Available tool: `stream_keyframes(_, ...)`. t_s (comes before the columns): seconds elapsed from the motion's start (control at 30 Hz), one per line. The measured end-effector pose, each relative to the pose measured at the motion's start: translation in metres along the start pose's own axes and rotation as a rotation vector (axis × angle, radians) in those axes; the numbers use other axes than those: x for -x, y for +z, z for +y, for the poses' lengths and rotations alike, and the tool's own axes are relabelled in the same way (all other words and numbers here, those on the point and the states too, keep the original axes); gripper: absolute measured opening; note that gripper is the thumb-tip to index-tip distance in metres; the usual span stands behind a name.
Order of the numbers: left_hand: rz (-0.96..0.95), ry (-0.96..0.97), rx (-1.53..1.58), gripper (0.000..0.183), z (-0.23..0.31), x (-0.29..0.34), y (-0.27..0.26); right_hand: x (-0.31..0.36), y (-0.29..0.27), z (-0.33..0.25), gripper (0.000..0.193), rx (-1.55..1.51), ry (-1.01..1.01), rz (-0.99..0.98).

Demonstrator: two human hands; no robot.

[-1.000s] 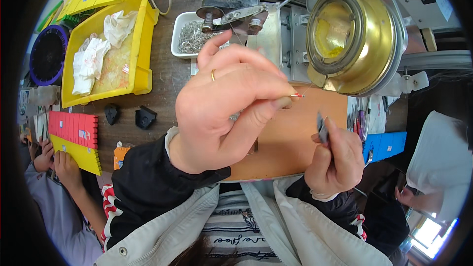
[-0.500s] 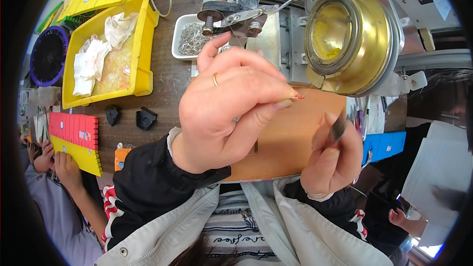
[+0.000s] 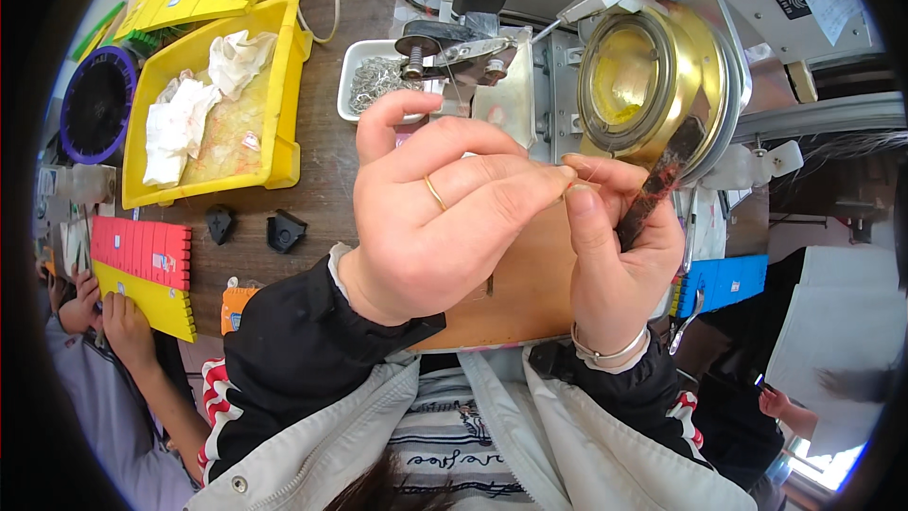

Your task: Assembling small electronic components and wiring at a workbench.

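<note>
My left hand (image 3: 449, 213) is closed in a pinch over the wooden board (image 3: 530, 289), its little finger raised. At its fingertips a small red-tipped piece showed a moment ago; the fingers now hide it. My right hand (image 3: 619, 246) meets those fingertips with its thumb and forefinger. Across its palm lies a dark, flat, strip-shaped tool (image 3: 660, 185) with reddish stains, held by the curled fingers. Just beyond my left hand stands a clamp arm (image 3: 463, 55) with springs, and a fine thread hangs down from it.
A gold-coloured metal drum (image 3: 700, 76) stands at the far right. A white tray (image 3: 346, 95) holds small metal pieces. To the left is a yellow bin (image 3: 288, 123) with crumpled tissues. Two black plastic pieces (image 3: 284, 231) lie nearby. Another person's hands (image 3: 123, 326) work at the left.
My right hand has moved up and left to meet my left fingertips, the dark tool still in its grip. The red tip has gone out of sight. The view has shifted slightly.
</note>
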State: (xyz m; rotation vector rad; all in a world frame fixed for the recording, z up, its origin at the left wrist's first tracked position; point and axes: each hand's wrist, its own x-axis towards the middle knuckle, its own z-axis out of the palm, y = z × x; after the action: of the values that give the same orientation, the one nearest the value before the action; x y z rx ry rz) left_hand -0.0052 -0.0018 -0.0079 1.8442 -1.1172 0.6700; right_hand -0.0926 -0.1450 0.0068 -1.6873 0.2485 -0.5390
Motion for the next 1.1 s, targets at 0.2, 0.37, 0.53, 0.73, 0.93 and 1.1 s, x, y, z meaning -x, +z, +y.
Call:
stream_keyframes(0.2,-0.009,0.019,-0.082,0.032,-0.001,0.002,-0.001,0.001,0.0,0.0,0.012,0.089,-0.056,0.073)
stream_keyframes(0.37,0.042,0.115,-0.085,0.039,-0.004,-0.001,-0.003,0.004,0.004,-0.008,0.011,-0.1,0.114,0.09)
stream_keyframes(0.53,0.088,0.14,-0.263,0.034,-0.019,-0.009,-0.015,0.004,0.0,-0.005,0.01,-0.133,0.097,0.026)
stream_keyframes(0.73,0.231,0.123,-0.297,0.016,-0.028,-0.018,-0.017,0.002,0.006,-0.005,0.006,-0.222,0.16,0.013)
stream_keyframes(0.93,0.134,0.175,-0.223,0.015,-0.04,-0.019,-0.024,0.0,0.013,-0.009,0.008,-0.269,0.171,0.023)
stream_keyframes(1.1,0.015,0.204,-0.029,0.016,-0.023,-0.012,-0.045,0.003,0.008,-0.012,0.009,-0.309,0.186,0.016)
